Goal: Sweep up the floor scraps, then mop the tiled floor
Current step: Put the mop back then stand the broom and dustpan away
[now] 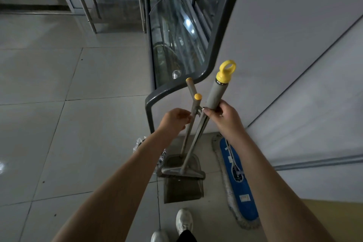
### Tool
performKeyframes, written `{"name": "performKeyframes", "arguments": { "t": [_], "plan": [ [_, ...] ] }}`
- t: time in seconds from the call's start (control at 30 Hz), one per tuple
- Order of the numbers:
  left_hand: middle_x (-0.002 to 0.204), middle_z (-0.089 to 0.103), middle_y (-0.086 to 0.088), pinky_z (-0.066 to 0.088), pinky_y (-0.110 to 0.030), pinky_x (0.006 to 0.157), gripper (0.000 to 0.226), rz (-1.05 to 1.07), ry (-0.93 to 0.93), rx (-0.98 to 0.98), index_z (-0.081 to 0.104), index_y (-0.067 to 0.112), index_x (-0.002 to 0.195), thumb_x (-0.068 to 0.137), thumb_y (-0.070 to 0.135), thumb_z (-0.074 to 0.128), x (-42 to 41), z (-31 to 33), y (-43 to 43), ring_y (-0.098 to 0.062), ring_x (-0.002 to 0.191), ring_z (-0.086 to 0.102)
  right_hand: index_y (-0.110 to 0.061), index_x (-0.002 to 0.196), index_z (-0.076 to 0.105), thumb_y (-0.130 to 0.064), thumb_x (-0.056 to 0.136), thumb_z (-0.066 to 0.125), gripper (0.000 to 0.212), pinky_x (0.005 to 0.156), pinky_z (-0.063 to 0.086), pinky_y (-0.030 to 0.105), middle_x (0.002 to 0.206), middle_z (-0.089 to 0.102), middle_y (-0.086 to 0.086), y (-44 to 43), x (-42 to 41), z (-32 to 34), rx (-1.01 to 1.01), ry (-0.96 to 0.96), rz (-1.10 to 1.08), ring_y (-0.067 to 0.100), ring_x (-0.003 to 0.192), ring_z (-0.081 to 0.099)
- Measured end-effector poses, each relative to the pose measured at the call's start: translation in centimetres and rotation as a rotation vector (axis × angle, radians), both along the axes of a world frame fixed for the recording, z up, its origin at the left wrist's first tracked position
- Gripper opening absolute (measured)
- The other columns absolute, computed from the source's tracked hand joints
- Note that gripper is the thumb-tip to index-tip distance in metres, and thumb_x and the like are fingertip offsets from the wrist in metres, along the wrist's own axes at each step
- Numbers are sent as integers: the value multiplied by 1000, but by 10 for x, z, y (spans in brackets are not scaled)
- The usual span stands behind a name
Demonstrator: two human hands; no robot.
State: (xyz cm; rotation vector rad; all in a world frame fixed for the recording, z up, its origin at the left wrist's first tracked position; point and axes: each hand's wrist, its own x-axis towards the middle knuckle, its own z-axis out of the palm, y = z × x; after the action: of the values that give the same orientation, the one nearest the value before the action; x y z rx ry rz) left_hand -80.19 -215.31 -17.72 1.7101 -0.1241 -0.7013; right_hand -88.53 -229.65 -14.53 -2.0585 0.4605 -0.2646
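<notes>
1. White shoes (184,220) stand on the tiled floor (59,124) just on the near side of the dustpan (182,188), and both bare forearms reach out above them.
2. Far beyond the dustpan and to its left, the steel legs (92,25) of a bench stand on the tiles.
3. Crumpled, shiny scraps (139,143) lie on the floor just left of the dustpan, partly hidden behind the left forearm.
4. The grey dustpan sits flat on the floor with its mouth toward the camera, and a grey cross-piece lies over its far edge where the poles come down.
5. Straight beyond the dustpan rises a glass-fronted display case (176,35) in a dark frame, its lower corner close behind the handle tops.
6. Just right of the dustpan, a blue flat mop head (240,186) with a pale fringe lies on the floor along the foot of a white wall panel (294,45). Its pole disappears behind the right forearm.
7. Above the dustpan, the left hand (174,121) has its fingers curled, pinching a thin handle (191,88) with a yellow cap. A second yellow-capped stub stands beside that handle.
8. Right of it, the right hand (224,119) wraps its fingers round a thick handle (217,94) topped by a yellow ring. The shaft of this handle slants down toward the dustpan.
</notes>
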Motion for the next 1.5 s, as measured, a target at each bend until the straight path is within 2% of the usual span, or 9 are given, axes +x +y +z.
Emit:
{"name": "performKeyframes", "arguments": {
  "t": [0.13, 0.3, 0.43, 0.6, 0.73, 1.0, 1.2, 1.37, 1.5],
  "plan": [
    [99, 64, 0, 50, -22, 75, 40, -105, -37, 173, 56, 5, 117, 80, 6, 70, 12, -23, -15, -15, 93, 60, -21, 105, 60, -32, 87, 64, 21, 71, 46, 11, 89, 65, -11, -17, 16, 4, 4, -13, 41, 6, 86, 61],
    [131, 50, -7, 47, -36, 97, 70, -151, -35, 293, 41, 11, 134, 74, 16, 78, 24, -44, -36, -23, 119, 50, -18, 104, 63, -33, 84, 67, 25, 79, 51, 29, 92, 69, -3, -33, 35, 4, 112, -39, 46, 14, 90, 64],
    [143, 38, -10, 42, -41, 103, 92, -222, -60, 372, 26, 13, 144, 71, 22, 81, 33, -62, -52, -26, 130, 39, -32, 93, 61, -26, 84, 69, 14, 75, 49, 16, 80, 68, -19, -44, 53, 0, 149, -50, 82, -6, 81, 64],
    [151, 29, -8, 34, -41, 110, 105, -207, -74, 341, 13, 16, 149, 70, 25, 81, 37, -78, -57, -26, 138, 30, -30, 94, 61, -23, 83, 71, 16, 65, 45, 3, 74, 66, -21, -45, 69, -5, 162, -82, 126, -13, 74, 63],
    [152, 29, -3, 31, -35, 109, 104, -243, -130, 339, 14, 18, 149, 70, 27, 81, 44, -89, -61, -23, 138, 29, -32, 93, 61, -20, 82, 72, 20, 68, 47, 5, 76, 67, -21, -46, 76, -11, 176, -92, 126, -11, 75, 64],
    [139, 47, 0, 40, -25, 84, 82, -233, -210, 306, 31, 16, 134, 69, 19, 81, 63, -108, -68, -21, 121, 49, -35, 101, 60, -19, 83, 70, 27, 89, 53, 40, 98, 72, 4, -42, 83, -17, 189, -137, 154, 20, 96, 68],
    [120, 56, 1, 41, -23, 81, 75, -367, -318, 375, 38, 20, 126, 66, 26, 82, 72, -109, -70, -14, 106, 53, -19, 115, 55, -34, 79, 61, 39, 84, 49, 11, 107, 64, -14, -35, 84, -26, 255, -160, 182, -4, 99, 63],
    [118, 58, -1, 47, -30, 87, 74, -457, -417, 445, 41, 19, 127, 66, 34, 81, 76, -109, -70, -19, 106, 56, -23, 117, 56, -41, 76, 59, 45, 94, 47, 23, 111, 60, -18, -35, 87, -30, 235, -94, 238, 12, 111, 59],
    [119, 59, -7, 47, -34, 88, 74, -459, -447, 458, 42, 14, 130, 69, 32, 80, 78, -107, -69, -25, 107, 56, -37, 109, 53, -25, 72, 68, 42, 98, 46, 21, 120, 58, -11, -49, 88, -31, 338, 14, 305, 9, 119, 54]
  ]
}}
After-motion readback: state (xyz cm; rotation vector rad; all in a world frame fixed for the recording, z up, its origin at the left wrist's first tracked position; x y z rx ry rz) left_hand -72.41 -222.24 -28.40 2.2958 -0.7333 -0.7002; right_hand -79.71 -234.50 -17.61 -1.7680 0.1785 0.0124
